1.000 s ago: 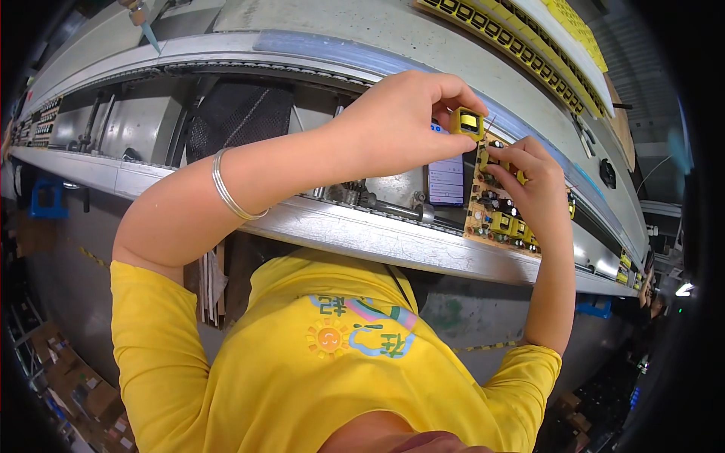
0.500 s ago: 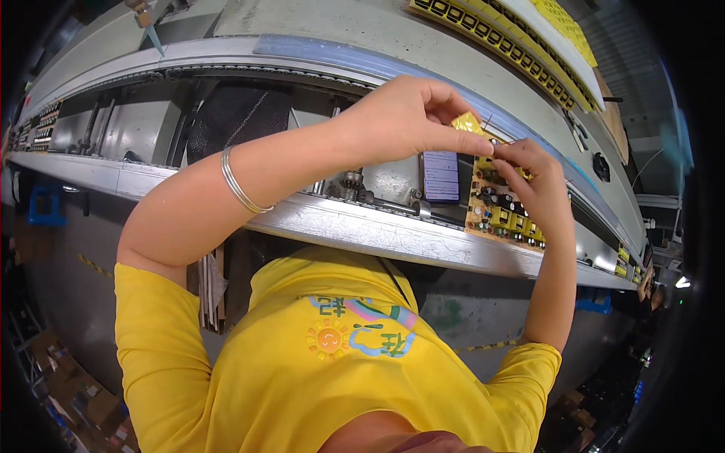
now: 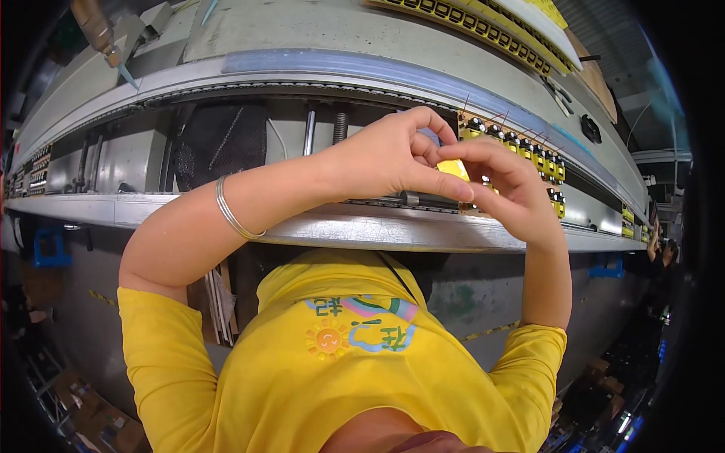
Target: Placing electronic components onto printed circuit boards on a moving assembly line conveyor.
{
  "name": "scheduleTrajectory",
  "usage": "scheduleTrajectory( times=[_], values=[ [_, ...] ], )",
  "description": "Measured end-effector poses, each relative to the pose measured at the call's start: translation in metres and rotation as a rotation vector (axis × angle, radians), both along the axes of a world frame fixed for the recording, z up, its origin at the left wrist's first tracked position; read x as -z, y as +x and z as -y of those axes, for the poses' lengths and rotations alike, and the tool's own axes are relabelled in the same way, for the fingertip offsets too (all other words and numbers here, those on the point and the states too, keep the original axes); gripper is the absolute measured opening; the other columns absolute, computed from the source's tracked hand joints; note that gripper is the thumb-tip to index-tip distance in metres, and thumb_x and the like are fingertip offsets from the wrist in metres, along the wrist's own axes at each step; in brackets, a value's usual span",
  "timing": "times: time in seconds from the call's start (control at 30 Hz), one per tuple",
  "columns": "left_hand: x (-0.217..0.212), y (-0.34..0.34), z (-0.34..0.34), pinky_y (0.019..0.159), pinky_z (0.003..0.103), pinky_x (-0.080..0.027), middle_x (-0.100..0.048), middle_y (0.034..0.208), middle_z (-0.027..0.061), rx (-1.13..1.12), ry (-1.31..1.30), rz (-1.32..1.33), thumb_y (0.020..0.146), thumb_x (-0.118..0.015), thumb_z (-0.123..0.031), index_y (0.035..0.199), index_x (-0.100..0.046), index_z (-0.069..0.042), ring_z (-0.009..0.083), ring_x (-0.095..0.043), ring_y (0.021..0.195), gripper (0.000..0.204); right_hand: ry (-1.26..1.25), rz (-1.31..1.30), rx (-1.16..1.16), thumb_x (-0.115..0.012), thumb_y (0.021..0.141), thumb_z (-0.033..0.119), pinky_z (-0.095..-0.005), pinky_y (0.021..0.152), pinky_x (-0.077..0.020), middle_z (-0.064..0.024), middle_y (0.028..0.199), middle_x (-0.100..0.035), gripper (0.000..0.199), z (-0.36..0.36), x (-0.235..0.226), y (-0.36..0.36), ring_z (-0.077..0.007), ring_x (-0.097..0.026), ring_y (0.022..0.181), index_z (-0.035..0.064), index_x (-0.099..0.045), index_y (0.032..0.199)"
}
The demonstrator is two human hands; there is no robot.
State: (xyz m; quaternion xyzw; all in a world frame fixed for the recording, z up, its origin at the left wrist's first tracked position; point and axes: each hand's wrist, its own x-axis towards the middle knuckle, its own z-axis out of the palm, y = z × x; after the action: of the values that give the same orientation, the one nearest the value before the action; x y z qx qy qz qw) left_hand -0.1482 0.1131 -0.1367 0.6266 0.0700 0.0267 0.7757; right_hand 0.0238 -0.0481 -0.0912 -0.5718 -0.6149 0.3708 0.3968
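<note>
Above the near rail of the conveyor, my two hands meet. My left hand [image 3: 400, 157] is closed, pinching a small shiny yellow block-shaped part [image 3: 453, 168] between thumb and fingers. From the other side, my right hand [image 3: 517, 189] holds the same part, its fingertips near my left thumb. Just behind and beside my right hand lies a circuit board [image 3: 462, 124] carrying rows of yellow and black components, with thin red wires sticking up. My hands cover part of that board, and the underside of the yellow part is hidden.
The conveyor's near metal rail [image 3: 362, 226] runs between me and the board. A black mesh piece [image 3: 223, 143] lies inside the track at left. Beyond the far rail are a yellow tray of black parts [image 3: 468, 30], pliers [image 3: 559, 94] and a hanging tool with a blue tip [image 3: 106, 49].
Both hands have come left and slightly nearer with the yellow part, away from the board. More of the board's far rows now shows, and the phone is mostly covered. The view has shifted a little.
</note>
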Motion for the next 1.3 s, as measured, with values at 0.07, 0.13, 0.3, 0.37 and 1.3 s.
scheduleTrajectory(
  times=[0.07, 0.13, 0.3, 0.37, 1.3],
  values=[
    [0.0, -0.001, 0.001, 0.085, 0.023, -0.051, -0.072, 0.099, 0.0026, 0.023, 0.01, 0.006, 0.086, -0.087, -0.02, 0.135, -0.05, -0.001, 0.0067, -0.065, 0.09, 0.065, 0.029, 0.069, 0.062, -0.07, 0.09, 0.003, -0.022, 0.072, -0.0447, -0.004, 0.105, -0.066, 0.035, 0.007, 0.001, -0.002, -0.0094, -0.058, 0.086, 0.0033, -0.07, 0.125],
    [-0.001, -0.002, 0.0, 0.085, 0.023, -0.05, -0.072, 0.099, 0.0024, 0.033, 0.016, 0.008, 0.087, -0.086, -0.021, 0.136, -0.05, -0.001, 0.0067, -0.065, 0.091, 0.064, 0.044, 0.102, 0.092, -0.072, 0.089, 0.004, -0.022, 0.07, -0.0444, -0.0022, 0.101, -0.067, 0.035, 0.012, 0.001, -0.001, -0.0084, -0.058, 0.084, 0.0051, -0.071, 0.124],
    [-0.003, 0.0, -0.005, 0.083, 0.023, -0.049, -0.071, 0.102, 0.0017, -0.136, 0.09, 0.006, 0.09, -0.083, -0.024, 0.14, -0.051, -0.001, 0.0055, -0.063, 0.091, 0.063, -0.072, 0.257, 0.36, -0.075, 0.085, 0.002, -0.024, 0.071, -0.0462, -0.0032, 0.1, -0.068, 0.031, 0.031, -0.006, 0.015, -0.0107, -0.061, 0.083, 0.0028, -0.072, 0.116],
    [0.0, 0.001, -0.006, 0.082, 0.022, -0.049, -0.07, 0.104, 0.0016, -0.14, 0.106, 0.0, 0.092, -0.082, -0.026, 0.14, -0.052, -0.001, 0.0046, -0.062, 0.091, 0.062, -0.217, 0.438, 0.352, -0.076, 0.084, 0.002, -0.0262, 0.073, -0.0478, -0.0042, 0.101, -0.069, 0.028, 0.038, -0.004, 0.02, -0.0132, -0.063, 0.085, 0.0019, -0.072, 0.113],
    [0.001, -0.001, -0.004, 0.069, 0.019, -0.043, -0.07, 0.098, -0.0022, -0.078, 0.229, -0.051, 0.087, -0.086, -0.029, 0.137, -0.056, -0.004, 0.0013, -0.052, 0.077, 0.064, -0.023, 0.842, 0.268, -0.079, 0.079, 0.001, -0.0396, 0.075, -0.0513, -0.0105, 0.09, -0.064, 0.023, 0.042, 0.003, 0.013, -0.0302, -0.064, 0.086, 0.0015, -0.075, 0.102]
  ],
)
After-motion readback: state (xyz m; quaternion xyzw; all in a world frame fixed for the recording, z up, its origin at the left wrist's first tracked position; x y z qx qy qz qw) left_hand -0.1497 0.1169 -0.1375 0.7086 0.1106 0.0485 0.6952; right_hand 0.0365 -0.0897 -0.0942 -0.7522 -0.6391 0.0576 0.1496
